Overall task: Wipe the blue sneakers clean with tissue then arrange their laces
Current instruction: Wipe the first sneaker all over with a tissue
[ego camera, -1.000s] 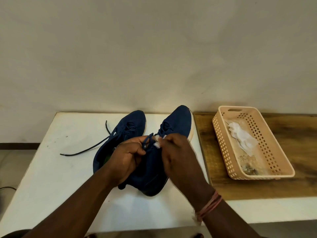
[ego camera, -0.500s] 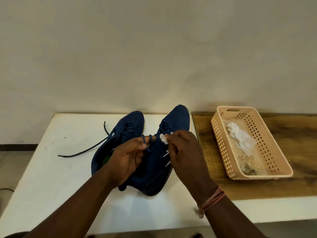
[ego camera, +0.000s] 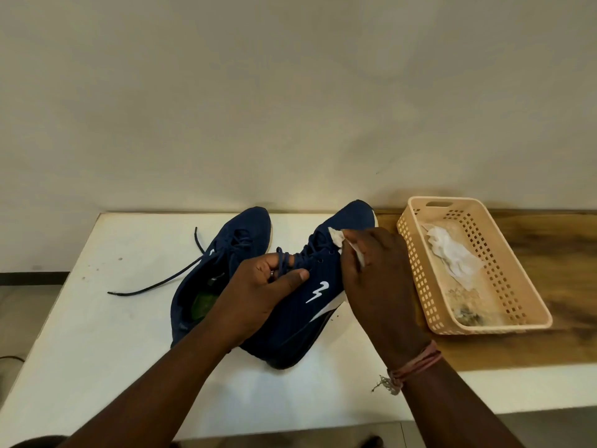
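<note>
White table (ego camera: 97, 334): right navy-blue fabric sneaker (ego camera: 310, 305), toe toward 1 o'clock; left hand (ego camera: 261, 295) pinches its dark laces (ego camera: 284, 258), right hand (ego camera: 371, 273) nearer the toe grips crumpled white tissue (ego camera: 339, 237).

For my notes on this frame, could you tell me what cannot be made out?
Head view only:
- Right sneaker collar: behind the left hand.
- How much tissue there is: mostly inside the right hand.
- Grey debris in the basket: too small to identify.
</note>
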